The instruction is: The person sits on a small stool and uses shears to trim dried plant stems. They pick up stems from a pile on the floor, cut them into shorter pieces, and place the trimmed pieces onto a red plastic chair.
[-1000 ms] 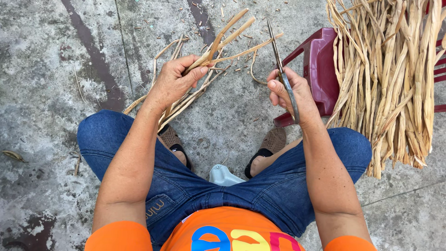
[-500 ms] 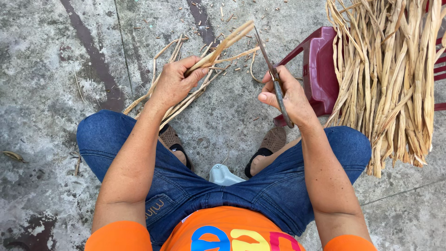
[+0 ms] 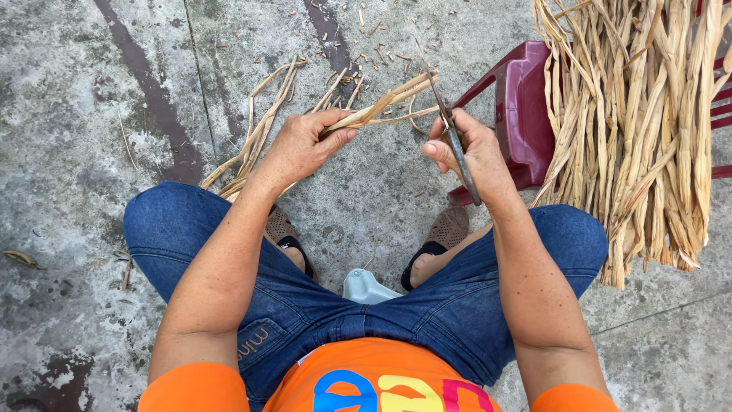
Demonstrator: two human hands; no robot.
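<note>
Head view, looking down at a seated person trimming dried plant stalks. Upper centre of the frame: a small bundle of dried stalks point(image 3: 381, 107) is clenched in the left hand point(image 3: 301, 145), its free ends pointing right and touching the blade of a knife point(image 3: 451, 137), which the right hand point(image 3: 473, 152) grips by the handle, blade pointing up-frame. Judged step: cutting or paring the bundle's ends; the next move would call for a firm hold on the bundle and a controlled stroke of the blade across the ends, kept clear of the left fingers. Loose stalks point(image 3: 255, 133) trail from the left hand toward the left over the concrete floor point(image 3: 91, 99), with short offcuts point(image 3: 366, 30) scattered at upper centre. Right of the frame: a large sheaf of dried stalks point(image 3: 640, 130) lies across a dark red plastic chair point(image 3: 522, 107). Lower centre: blue jeans point(image 3: 457, 305), brown sandals point(image 3: 446, 229), a pale grey plastic object point(image 3: 366, 288) between the feet. No packages or signs are visible; an orange shirt point(image 3: 374, 378) bears coloured lettering.
</note>
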